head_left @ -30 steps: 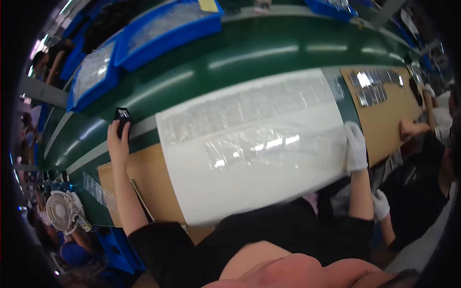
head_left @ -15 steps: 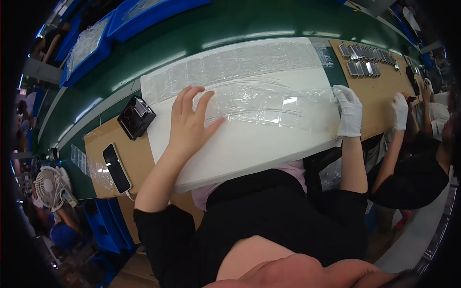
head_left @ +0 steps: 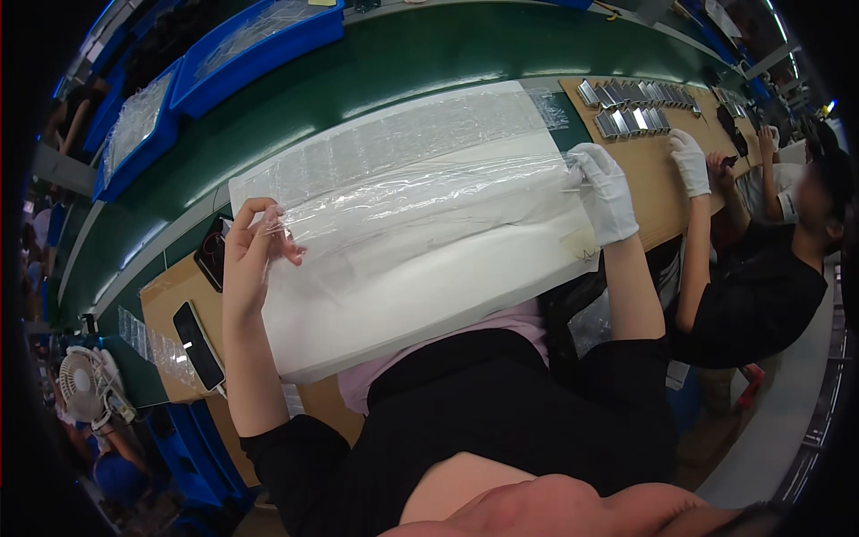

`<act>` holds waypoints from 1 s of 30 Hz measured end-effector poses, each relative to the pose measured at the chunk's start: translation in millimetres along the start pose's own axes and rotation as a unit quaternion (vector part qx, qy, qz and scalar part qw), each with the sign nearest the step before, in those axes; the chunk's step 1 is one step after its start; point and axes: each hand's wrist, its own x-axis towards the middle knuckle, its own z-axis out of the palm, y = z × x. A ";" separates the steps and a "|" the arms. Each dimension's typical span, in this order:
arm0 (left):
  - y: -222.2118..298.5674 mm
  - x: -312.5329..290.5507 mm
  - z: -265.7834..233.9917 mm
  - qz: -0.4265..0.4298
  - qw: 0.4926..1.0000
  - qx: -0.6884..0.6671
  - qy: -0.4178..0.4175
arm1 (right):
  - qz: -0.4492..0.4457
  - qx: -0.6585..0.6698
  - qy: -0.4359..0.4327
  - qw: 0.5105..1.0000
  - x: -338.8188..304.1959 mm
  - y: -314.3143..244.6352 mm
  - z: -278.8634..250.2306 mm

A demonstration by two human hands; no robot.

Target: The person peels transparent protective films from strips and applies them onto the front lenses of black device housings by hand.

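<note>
Left hand [head_left: 248, 243] pinches the film [head_left: 420, 199], gloved right hand [head_left: 610, 199] its other end; one strip [head_left: 394, 134] lies along the pad's [head_left: 429, 291] far edge, this one's not flat yet.

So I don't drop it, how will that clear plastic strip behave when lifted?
The clear plastic strip is probably floppy: it wrinkles between the left hand and right hand. Looking thin and transparent, it's likely light. Its glossy shine suggests slipperiness.

L grip [head_left: 250, 243] bare, pinching; R grip [head_left: 607, 195] gloved, pinching, well apart.
</note>
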 end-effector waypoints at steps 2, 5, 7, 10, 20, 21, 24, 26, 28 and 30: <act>-0.2 -2.3 -5.6 -0.044 0.997 -0.060 -0.017 | 0.036 -0.022 -0.025 0.999 3.9 0.7 -3.0; -12.3 1.1 -8.6 -0.100 0.992 0.080 -0.009 | 0.084 -0.182 0.006 0.980 12.6 -1.1 11.5; -18.3 0.2 -10.6 -0.156 0.964 0.216 -0.003 | 0.130 -0.338 0.036 0.932 14.6 -2.1 20.1; -20.4 -4.5 -12.2 -0.093 0.954 0.283 0.035 | 0.027 -0.416 0.040 0.908 15.8 -0.9 10.6; -28.1 -56.4 7.4 0.140 0.857 0.493 0.059 | -0.115 -0.442 -0.128 0.880 -23.4 -1.2 31.2; -32.9 -57.1 9.2 0.137 0.847 0.512 0.043 | -0.208 -0.473 -0.134 0.846 -15.1 3.5 41.3; -42.5 -57.9 9.6 0.125 0.844 0.520 0.043 | -0.276 -0.524 -0.145 0.793 -7.1 10.8 40.3; -48.5 -62.1 10.5 0.108 0.857 0.499 0.071 | -0.232 -0.574 -0.154 0.770 -9.3 19.9 28.9; -50.7 -63.8 10.6 0.100 0.864 0.486 0.085 | -0.210 -0.599 -0.158 0.756 -11.1 25.4 24.2; -51.5 -63.6 5.0 0.041 0.940 0.322 0.108 | -0.233 -0.608 -0.146 0.745 -13.7 28.6 23.0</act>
